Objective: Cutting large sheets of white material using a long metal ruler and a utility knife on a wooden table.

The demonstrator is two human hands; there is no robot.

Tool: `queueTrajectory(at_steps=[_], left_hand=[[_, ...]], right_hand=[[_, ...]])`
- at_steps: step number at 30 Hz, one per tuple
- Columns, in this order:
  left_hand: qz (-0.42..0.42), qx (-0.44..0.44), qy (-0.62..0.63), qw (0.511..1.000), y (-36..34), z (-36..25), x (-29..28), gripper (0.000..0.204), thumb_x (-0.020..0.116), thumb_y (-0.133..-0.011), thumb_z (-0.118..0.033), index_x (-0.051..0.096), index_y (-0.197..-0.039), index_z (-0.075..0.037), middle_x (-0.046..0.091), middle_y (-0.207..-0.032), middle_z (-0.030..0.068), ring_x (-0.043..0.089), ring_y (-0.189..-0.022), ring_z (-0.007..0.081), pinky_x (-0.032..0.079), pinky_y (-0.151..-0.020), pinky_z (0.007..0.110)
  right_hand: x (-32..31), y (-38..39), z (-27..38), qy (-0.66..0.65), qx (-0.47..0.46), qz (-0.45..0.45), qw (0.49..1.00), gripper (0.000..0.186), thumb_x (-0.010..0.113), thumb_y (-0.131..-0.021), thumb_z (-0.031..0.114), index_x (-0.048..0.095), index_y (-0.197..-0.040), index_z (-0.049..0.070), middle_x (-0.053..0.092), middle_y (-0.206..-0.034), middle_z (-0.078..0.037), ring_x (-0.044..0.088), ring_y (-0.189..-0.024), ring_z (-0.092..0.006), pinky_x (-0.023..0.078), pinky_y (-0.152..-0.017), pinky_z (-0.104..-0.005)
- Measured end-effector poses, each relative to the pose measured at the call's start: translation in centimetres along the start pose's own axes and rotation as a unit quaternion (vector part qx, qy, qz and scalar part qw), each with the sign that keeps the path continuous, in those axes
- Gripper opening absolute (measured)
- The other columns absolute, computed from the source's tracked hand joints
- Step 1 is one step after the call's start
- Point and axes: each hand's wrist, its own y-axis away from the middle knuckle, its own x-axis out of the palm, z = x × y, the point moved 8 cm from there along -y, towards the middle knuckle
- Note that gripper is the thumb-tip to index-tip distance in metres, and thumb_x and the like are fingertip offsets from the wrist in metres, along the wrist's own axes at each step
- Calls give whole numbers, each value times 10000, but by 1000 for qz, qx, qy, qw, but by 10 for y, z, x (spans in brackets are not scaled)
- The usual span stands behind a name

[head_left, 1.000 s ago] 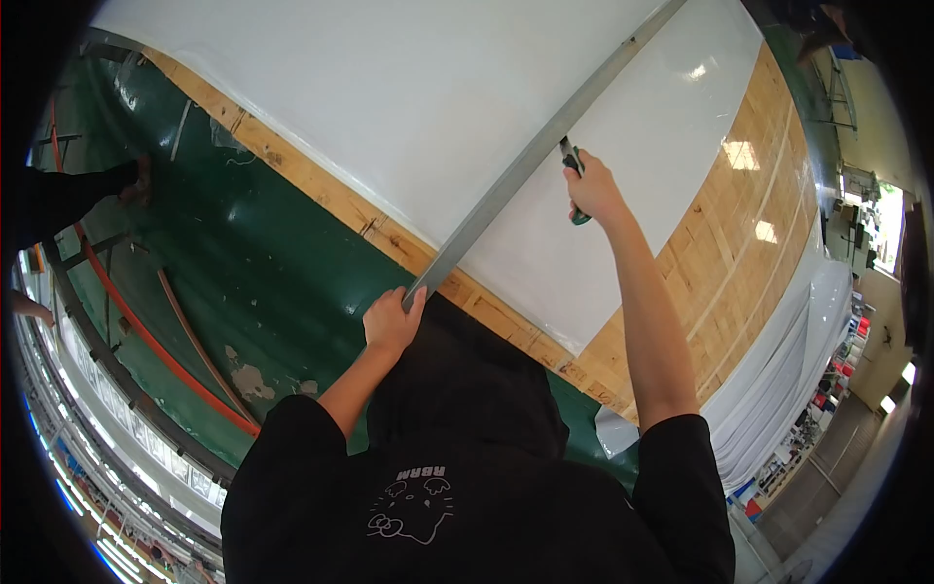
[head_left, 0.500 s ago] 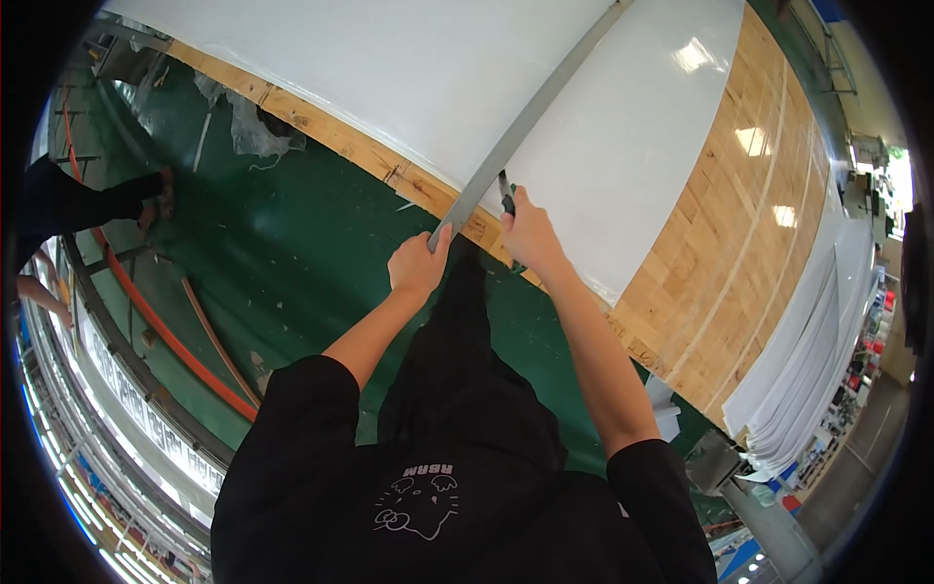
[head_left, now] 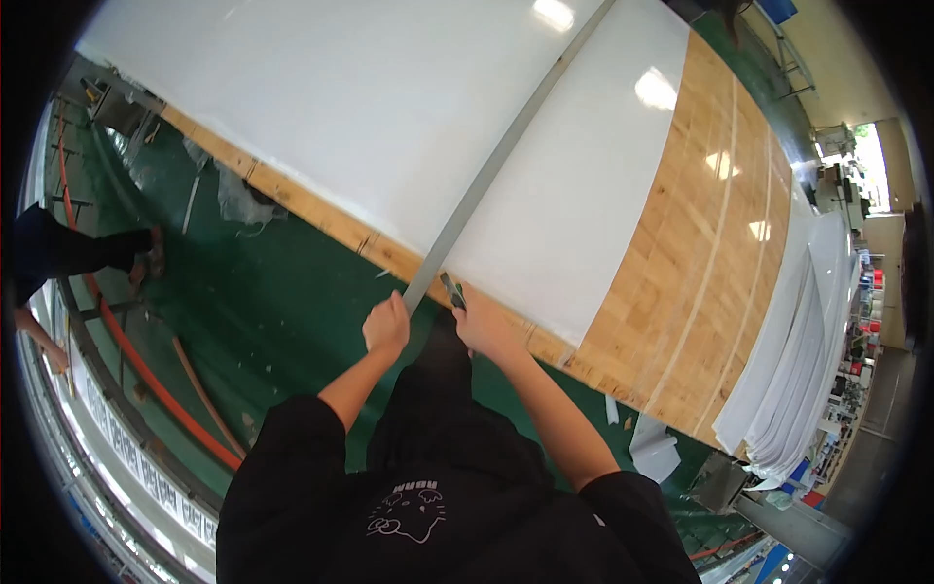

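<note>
A long grey metal straightedge (head_left: 496, 161) lies across a glossy white sheet (head_left: 321, 117) and juts past the wooden table's near edge. My left hand (head_left: 387, 326) is closed on its near end, just off the table. To the right of the straightedge, my right hand (head_left: 479, 326) grips a dark-handled utility knife (head_left: 453, 290). The knife's tip is close to the straightedge, at the table's near edge. Whether the blade touches anything cannot be made out.
Bare wooden tabletop (head_left: 671, 263) shows right of the sheet, with a stack of white sheets (head_left: 793, 370) drooping beyond it. White scraps (head_left: 654, 453) lie on the green floor. A person (head_left: 78, 243) stands far left, near an orange hose (head_left: 146, 360) and a wooden strip (head_left: 204, 394).
My right hand and the knife have come back toward me along the straightedge to the table's near edge. My view has shifted too, and my left hand still holds the straightedge's end.
</note>
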Motion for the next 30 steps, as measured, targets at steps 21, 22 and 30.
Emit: queueTrajectory(at_steps=[21, 22, 30], left_hand=[[-16, 79, 43, 996, 2, 11, 9, 299, 387, -903, -211, 584, -760, -39, 579, -715, 170, 580, -682, 387, 459, -614, 471], [-8, 73, 44, 996, 2, 12, 10, 298, 379, -905, -215, 581, -768, -44, 575, -719, 166, 578, -685, 385, 459, -614, 466], [28, 67, 48, 996, 4, 18, 15, 306, 355, -913, -233, 565, -787, -49, 545, -708, 165, 556, -663, 393, 448, -602, 465]], right_hand=[[-352, -494, -229, -141, 171, -253, 942, 203, 509, -900, 132, 568, -1080, 59, 532, -588, -79, 534, -426, -179, 477, -392, -329], [-355, -506, -234, -106, 176, -266, 942, 207, 507, -898, 130, 572, -1082, 62, 533, -582, -75, 544, -434, -178, 481, -398, -328], [-351, -531, -256, -104, 142, -175, 969, 202, 519, -891, 110, 550, -1043, -20, 560, -592, -103, 575, -433, -194, 488, -430, -331]])
